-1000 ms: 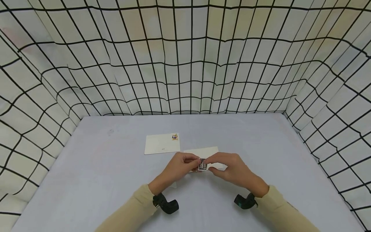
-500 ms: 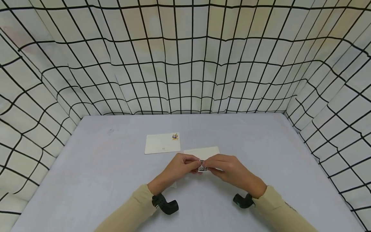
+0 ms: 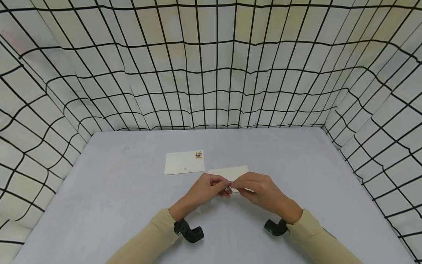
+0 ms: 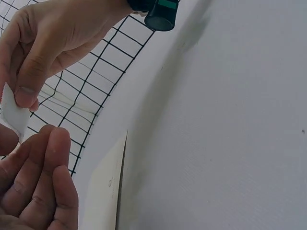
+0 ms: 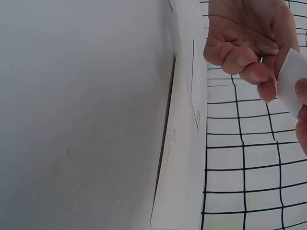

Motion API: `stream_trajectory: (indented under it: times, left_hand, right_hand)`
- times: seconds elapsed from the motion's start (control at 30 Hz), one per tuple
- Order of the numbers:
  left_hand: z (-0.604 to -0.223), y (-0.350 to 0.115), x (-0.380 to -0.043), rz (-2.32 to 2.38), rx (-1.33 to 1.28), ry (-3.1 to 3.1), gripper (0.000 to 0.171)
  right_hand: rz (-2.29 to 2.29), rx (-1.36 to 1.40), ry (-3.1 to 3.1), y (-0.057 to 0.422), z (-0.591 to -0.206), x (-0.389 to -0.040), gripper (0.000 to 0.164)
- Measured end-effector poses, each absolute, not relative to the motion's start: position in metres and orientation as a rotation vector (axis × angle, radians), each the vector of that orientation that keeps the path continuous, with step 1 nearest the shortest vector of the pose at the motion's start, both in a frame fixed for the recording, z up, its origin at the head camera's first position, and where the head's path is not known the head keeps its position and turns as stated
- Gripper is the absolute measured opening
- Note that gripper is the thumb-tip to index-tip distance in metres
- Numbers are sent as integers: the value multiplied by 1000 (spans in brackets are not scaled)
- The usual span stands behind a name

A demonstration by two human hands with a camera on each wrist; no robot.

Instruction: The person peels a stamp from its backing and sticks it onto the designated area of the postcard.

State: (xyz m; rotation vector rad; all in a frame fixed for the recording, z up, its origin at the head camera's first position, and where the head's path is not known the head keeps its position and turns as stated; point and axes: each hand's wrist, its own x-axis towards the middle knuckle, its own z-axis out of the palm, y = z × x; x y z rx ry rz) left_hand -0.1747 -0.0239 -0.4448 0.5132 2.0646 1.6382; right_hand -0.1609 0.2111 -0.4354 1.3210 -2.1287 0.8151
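Between the fingertips of both hands is a small postage stamp (image 3: 229,186) with a dark picture; its white back and toothed edge show in the left wrist view (image 4: 14,115) and the right wrist view. My left hand (image 3: 207,187) pinches one side between thumb and forefinger, its other fingers curved below. From the other side, my right hand (image 3: 262,189) pinches the stamp with thumb and fingers. The stamp is tilted, close over an off-white card (image 3: 229,171) lying on the table, whose near part the hands hide.
Left of that card lies a second off-white card (image 3: 181,165) with a colourful stamp (image 3: 199,154) in its upper right corner. A small white paper corner (image 3: 198,210) peeks out beside the left wrist. Black netting (image 3: 217,84) over white walls surrounds the white table (image 3: 115,190).
The stamp has tipped from facing the head camera to being seen nearly edge-on. My right fingers have closed in towards the left fingertips; the cards have stayed put.
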Motion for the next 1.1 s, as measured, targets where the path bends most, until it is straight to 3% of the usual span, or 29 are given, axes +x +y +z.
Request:
stream_trajectory:
  times: [0.57, 0.8, 1.1]
  left_hand:
    - [-441, -25, -173, 1604, 603, 2377, 19]
    - [-437, -22, -169, 1659, 692, 2346, 22]
    - [-440, -17, -165, 1705, 645, 2319, 26]
  right_hand:
    - [1111, 1012, -2267, 212, -434, -158, 31]
    - [1319, 824, -2359, 211, -435, -155, 19]
    - [1558, 624, -2459, 208, -435, -149, 18]
